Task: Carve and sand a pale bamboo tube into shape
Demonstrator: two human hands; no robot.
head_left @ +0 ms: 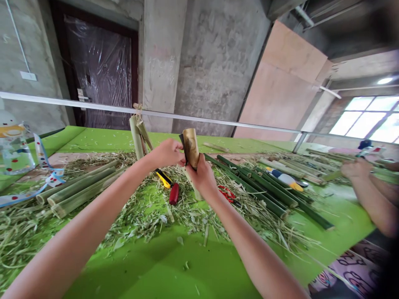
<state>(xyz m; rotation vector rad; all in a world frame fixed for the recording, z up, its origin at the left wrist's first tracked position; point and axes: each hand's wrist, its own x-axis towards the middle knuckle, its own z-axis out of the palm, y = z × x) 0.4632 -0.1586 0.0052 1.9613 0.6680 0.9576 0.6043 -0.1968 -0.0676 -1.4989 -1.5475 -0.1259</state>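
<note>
I have my right hand [202, 178] clamped around the lower part of a short bamboo tube [190, 145]. The tube stands upright above the green table [187, 265], its long axis near vertical. My left hand [166, 153], the nearer to the top rim, is closed on a dark blade [182, 143] that touches the rim from the left. The tube is tan, smooth and round; dry shavings [146, 211] lie below.

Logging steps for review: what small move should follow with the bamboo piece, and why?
Probably press the blade down along the bamboo piece: the left hand holds it against the upper edge, and the right hand grips the piece upright from below.
</note>
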